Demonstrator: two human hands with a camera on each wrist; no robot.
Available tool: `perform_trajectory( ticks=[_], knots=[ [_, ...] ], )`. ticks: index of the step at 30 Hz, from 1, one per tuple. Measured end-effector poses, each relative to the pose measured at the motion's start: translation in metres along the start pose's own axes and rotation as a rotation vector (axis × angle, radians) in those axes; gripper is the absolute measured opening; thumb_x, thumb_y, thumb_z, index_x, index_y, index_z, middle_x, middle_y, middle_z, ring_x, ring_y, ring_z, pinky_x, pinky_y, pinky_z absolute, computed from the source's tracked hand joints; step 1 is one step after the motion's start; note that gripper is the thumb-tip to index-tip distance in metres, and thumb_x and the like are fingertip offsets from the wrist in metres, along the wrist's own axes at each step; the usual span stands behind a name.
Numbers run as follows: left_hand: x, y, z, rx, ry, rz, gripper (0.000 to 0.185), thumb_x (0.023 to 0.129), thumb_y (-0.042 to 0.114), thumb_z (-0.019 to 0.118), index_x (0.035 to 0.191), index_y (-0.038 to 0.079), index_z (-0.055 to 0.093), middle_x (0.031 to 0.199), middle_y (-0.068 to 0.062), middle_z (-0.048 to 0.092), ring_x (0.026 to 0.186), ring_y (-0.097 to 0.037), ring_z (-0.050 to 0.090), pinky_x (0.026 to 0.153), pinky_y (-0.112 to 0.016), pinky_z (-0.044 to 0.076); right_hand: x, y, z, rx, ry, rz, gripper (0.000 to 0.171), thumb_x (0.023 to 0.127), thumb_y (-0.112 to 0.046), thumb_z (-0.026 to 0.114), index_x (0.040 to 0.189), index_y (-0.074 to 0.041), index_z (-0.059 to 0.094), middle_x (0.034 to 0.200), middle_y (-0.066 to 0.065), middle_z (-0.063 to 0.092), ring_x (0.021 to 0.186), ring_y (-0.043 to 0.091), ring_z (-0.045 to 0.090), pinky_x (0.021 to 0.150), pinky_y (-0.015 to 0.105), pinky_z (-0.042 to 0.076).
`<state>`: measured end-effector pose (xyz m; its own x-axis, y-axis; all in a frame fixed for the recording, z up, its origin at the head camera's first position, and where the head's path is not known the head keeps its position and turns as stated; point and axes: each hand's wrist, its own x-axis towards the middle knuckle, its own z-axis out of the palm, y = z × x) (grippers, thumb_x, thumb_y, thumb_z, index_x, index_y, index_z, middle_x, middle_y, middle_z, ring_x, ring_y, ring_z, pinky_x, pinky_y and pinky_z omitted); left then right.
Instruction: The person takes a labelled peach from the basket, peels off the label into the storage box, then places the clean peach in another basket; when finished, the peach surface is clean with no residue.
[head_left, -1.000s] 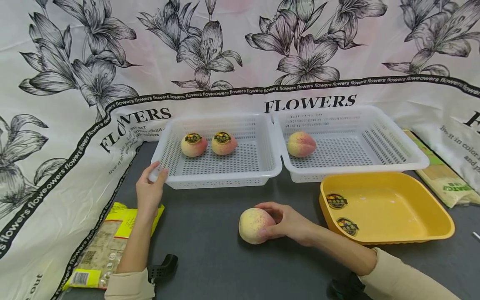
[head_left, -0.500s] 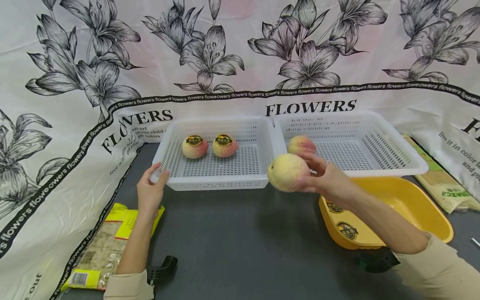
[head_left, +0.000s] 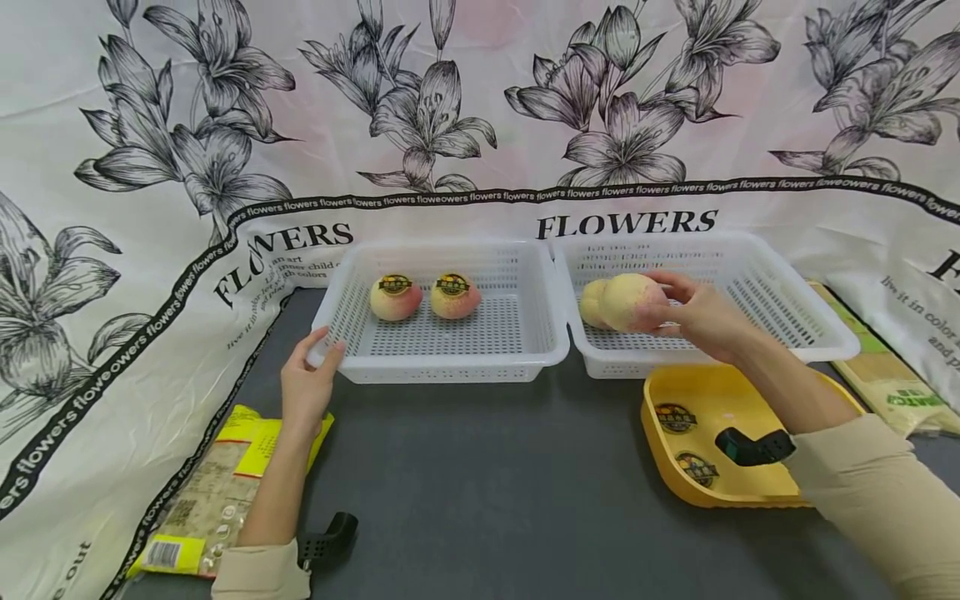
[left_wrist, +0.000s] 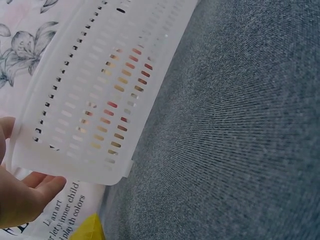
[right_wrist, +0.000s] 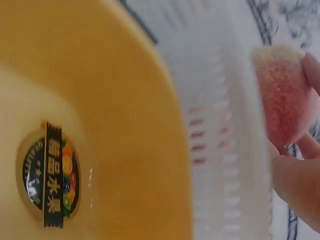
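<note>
1. Resting at 7 o'clock: left hand (head_left: pixel 306 385), fingers curled round the corner of the left basket (head_left: pixel 442 367) on the desk (head_left: pixel 480 483).
2. Cupping at 1 o'clock: right hand (head_left: pixel 701 317), grip wrapped round a peach (head_left: pixel 628 302) above the right basket (head_left: pixel 750 354).
3. Judging by looks: light, soft, bruisable; best cradled round its middle, never squeezed.

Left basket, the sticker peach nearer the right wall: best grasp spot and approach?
Take that peach from straight above, fingers across its round middle, front to back. The basket has raised walls, which block a low side approach, and the other sticker peach sits close on its left, so a left-right pinch looks cramped. The sticker on top is probably slick; grip below it.
</note>
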<state>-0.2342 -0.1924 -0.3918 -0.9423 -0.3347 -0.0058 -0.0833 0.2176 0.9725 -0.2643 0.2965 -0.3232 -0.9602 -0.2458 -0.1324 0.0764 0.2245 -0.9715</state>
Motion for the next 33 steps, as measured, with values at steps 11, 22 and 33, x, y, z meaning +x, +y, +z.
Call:
perform_trajectory(
  ticks=[11,22,33],
  knots=[
    [-0.002,-0.003,0.001,0.007,-0.012,0.005,0.056,0.095,0.036,0.058,0.145,0.018,0.041,0.138,-0.009,0.046,0.107,-0.020,0.049,0.085,-0.025,0.040,0.034,0.025,-0.018,-0.167,-0.188,0.144,0.076,0.088,-0.011,0.066,0.149,-0.003,0.022,0.142,0.026,0.026,0.107,0.036,0.047,0.087,0.042,0.049],
    [-0.001,-0.002,0.001,0.017,-0.002,0.011,0.055,0.096,0.035,0.058,0.144,0.016,0.042,0.138,-0.010,0.045,0.107,-0.022,0.049,0.085,-0.027,0.040,0.044,0.031,-0.015,-0.322,-0.283,0.211,0.072,0.091,-0.025,0.066,0.147,-0.002,0.028,0.130,0.023,0.043,0.101,0.029,0.050,0.084,0.034,0.047],
    [-0.002,-0.002,0.001,0.006,-0.013,0.026,0.054,0.096,0.034,0.057,0.144,0.015,0.042,0.135,-0.012,0.047,0.104,-0.020,0.048,0.079,-0.021,0.040,0.045,0.028,-0.013,-0.434,-0.355,0.283,0.079,0.091,-0.035,0.065,0.148,0.001,0.023,0.142,0.027,0.031,0.111,0.033,0.044,0.089,0.039,0.043]
  ],
)
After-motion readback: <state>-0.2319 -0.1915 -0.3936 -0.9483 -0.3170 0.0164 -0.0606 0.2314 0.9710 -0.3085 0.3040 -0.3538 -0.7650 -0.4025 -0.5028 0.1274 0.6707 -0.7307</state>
